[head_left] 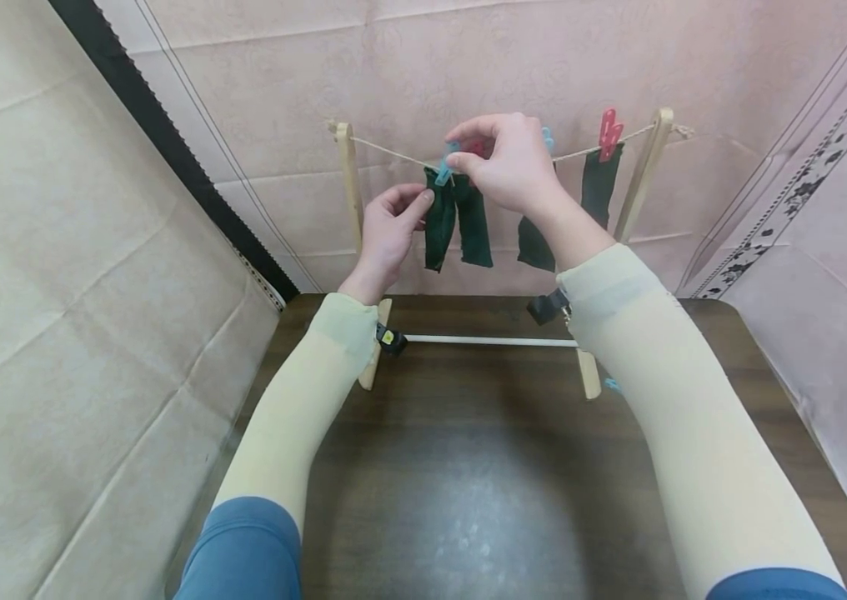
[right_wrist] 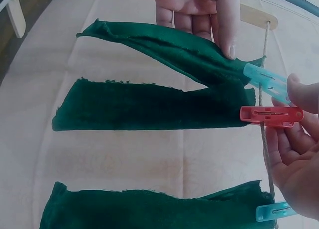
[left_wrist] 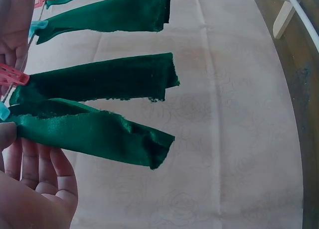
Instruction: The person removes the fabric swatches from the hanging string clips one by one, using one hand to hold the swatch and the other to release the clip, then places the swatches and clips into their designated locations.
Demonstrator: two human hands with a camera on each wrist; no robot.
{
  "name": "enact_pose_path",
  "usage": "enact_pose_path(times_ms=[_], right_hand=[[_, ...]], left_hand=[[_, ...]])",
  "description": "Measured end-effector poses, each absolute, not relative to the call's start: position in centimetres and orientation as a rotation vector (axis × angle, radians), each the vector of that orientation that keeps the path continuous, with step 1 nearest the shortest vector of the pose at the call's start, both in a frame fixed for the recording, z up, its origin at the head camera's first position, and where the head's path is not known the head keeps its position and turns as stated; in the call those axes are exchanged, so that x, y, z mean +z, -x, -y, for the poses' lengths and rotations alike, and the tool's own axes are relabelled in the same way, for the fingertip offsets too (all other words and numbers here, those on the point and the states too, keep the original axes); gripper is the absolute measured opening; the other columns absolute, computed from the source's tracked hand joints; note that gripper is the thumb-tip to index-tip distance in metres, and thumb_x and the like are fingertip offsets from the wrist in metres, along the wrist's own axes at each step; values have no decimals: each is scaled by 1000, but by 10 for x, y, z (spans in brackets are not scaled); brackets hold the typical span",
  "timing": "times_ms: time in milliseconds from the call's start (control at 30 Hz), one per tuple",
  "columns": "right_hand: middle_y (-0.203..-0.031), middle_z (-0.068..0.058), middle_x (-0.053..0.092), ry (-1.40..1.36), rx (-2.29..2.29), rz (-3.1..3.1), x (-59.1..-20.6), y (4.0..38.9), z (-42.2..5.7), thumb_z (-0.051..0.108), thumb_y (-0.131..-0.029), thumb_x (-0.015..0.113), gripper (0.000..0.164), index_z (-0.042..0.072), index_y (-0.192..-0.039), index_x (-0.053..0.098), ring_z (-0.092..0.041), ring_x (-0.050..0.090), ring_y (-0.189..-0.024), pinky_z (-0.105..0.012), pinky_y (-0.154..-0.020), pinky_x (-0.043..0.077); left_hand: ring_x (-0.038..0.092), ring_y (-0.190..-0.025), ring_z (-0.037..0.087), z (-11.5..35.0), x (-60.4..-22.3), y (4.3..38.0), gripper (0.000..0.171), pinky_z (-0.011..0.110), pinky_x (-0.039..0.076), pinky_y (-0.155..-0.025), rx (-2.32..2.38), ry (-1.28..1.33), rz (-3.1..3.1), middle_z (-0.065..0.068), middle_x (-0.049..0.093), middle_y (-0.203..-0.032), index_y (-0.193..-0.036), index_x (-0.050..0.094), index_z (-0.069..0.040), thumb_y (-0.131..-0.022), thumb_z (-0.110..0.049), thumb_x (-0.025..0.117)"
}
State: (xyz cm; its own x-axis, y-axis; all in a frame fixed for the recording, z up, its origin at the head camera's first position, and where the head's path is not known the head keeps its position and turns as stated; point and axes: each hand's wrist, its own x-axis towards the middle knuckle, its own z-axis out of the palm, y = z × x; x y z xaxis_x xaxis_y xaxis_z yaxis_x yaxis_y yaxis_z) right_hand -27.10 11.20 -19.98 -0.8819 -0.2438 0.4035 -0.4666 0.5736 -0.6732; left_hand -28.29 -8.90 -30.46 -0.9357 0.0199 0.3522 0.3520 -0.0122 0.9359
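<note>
My left hand (head_left: pixel 388 229) pinches a dark green cloth strip (head_left: pixel 438 233) near its top, with the thumb on the front side. At the strip's upper end sits a light blue clothespin (right_wrist: pixel 266 82), lying across the rope (right_wrist: pixel 265 50). The right hand (head_left: pixel 519 162) holds this clothespin by its handle end, its thumb visible there in the right wrist view. Right beside it, a red clothespin (right_wrist: pixel 259 115) clips a second green strip (right_wrist: pixel 149 107) to the rope. Farther right hang a third strip (right_wrist: pixel 149 209) under another blue clothespin (right_wrist: pixel 273 212) and a fourth strip (head_left: pixel 600 187).
Wooden posts (head_left: pixel 351 187) hold up the rope at both ends. A white rod (head_left: pixel 491 340) joins the wooden feet (head_left: pixel 588 375) on the brown table (head_left: pixel 461 467). Near the right foot lies a blue clothespin (head_left: pixel 613 385). Pale fabric (head_left: pixel 258 100) surrounds the table's back and sides.
</note>
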Motion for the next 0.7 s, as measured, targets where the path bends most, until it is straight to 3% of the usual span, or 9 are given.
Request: enact_pose_path(times_ms=[700], right_hand=[[-108, -1, 79, -554, 1214, 2549, -199, 271, -112, 28, -105, 72, 27, 16, -128, 78, -13, 73, -81, -28, -76, 56]], left_hand=[[65, -97, 24, 87, -306, 282, 27, 37, 57, -90, -2020, 392, 2038, 9, 73, -115, -124, 75, -5, -106, -25, 71]])
